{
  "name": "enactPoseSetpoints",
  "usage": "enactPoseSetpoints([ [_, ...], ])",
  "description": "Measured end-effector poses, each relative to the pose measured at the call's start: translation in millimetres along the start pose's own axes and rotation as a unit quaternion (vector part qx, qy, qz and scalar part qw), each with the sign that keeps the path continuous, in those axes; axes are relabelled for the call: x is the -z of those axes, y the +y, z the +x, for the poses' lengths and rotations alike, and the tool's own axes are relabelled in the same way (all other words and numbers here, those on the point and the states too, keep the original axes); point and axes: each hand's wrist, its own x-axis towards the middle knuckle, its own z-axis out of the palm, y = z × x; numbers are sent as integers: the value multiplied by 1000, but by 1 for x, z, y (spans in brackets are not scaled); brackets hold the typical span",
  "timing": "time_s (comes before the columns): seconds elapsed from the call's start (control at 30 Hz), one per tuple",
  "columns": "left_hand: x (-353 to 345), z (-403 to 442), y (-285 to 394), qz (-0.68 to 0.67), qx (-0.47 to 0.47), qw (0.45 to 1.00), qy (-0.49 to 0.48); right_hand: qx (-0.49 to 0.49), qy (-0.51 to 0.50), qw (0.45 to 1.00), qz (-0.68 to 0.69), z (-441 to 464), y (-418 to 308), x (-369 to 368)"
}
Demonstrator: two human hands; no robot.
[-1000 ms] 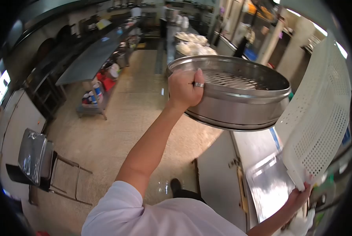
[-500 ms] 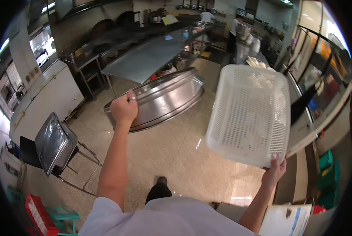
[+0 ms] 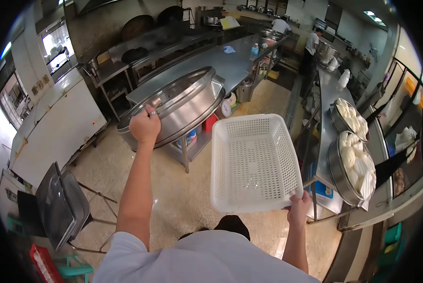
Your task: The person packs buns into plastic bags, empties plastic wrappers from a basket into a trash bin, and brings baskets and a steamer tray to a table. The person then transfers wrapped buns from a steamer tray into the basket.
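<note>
My left hand [image 3: 144,126] is closed around the rim of a large round stainless-steel steamer tier [image 3: 188,106], held tilted at arm's length. The tier overlaps the near end of a steel worktable [image 3: 235,70] in view; I cannot tell whether they touch. In my right hand [image 3: 299,209] is the near right corner of a white perforated plastic basket [image 3: 254,203], its inside facing me. Its bottom shows through with nothing lying on it. Fingers of the right hand are partly hidden under the rim.
Right, a steel counter [image 3: 325,127] bears two round metal pans of pale wrapped items [image 3: 355,165]. A white chest freezer [image 3: 60,127] and a chair with metal trays [image 3: 63,207] stand left. Two people, one a person in white [image 3: 311,45], are at the back.
I have moved forward and turned somewhat right, so the worktable and right counter appear closer. The basket has shifted left and lower in view. Both hands keep their holds.
</note>
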Motion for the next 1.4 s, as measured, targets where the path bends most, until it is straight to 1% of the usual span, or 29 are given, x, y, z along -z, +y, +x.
enactPoseSetpoints([
  [0.1,-82,15,1,16,-24,999,-13,-44,-26,999,-3,62,20,-48],
  [0.13,-111,21,2,24,-40,999,-15,-63,-21,998,5,84,26,-69],
  [0.23,-204,47,16,57,-62,995,-47,-110,-77,991,-11,154,50,-125],
  [0.3,-271,76,40,84,-33,990,-108,-133,-117,984,-13,212,78,-168],
  [0.37,-345,109,68,58,-18,982,-176,-167,-135,977,8,262,93,-224],
  [0.4,-378,121,81,43,-12,976,-212,-182,-165,969,-4,281,97,-250],
  [0.47,-430,138,105,3,-20,949,-315,-204,-224,953,-26,315,100,-302],
  [0.53,-488,125,112,-50,-28,928,-367,-222,-278,933,-54,346,97,-356],
  [0.6,-545,96,100,-80,-106,921,-367,-223,-323,917,-67,371,101,-406],
  [0.63,-565,86,97,-95,-122,918,-365,-214,-341,913,-65,382,107,-429],
  [0.7,-590,64,87,-121,-150,911,-365,-207,-372,903,-57,393,120,-470],
  [0.77,-605,60,89,-143,-162,913,-347,-208,-400,892,-40,400,130,-507],
  [0.87,-625,65,90,-162,-189,913,-324,-203,-413,887,-35,403,127,-560],
  [0.9,-631,65,90,-167,-200,911,-319,-211,-433,876,-28,403,127,-575],
  [0.97,-636,58,91,-143,-187,903,-359,-221,-473,853,-11,403,130,-602],
  [1.0,-635,53,89,-131,-181,898,-378,-139,-494,858,2,401,141,-611],
  [1.07,-637,25,74,-111,-149,895,-405,26,-522,852,32,400,176,-621],
  [1.1,-635,10,66,-102,-132,893,-419,14,-538,842,48,400,197,-622],
  [1.17,-623,-11,55,-88,-130,890,-428,-10,-568,819,80,406,229,-623],
  [1.27,-609,-4,46,-50,-101,874,-474,27,-577,812,78,401,209,-623],
  [1.3,-603,-1,42,-34,-87,866,-491,65,-559,826,37,399,209,-624],
  [1.37,-584,10,40,-72,-60,883,-459,150,-520,840,-37,396,202,-632],
  [1.4,-571,16,36,-87,-46,893,-440,100,-488,867,38,394,209,-640],
])
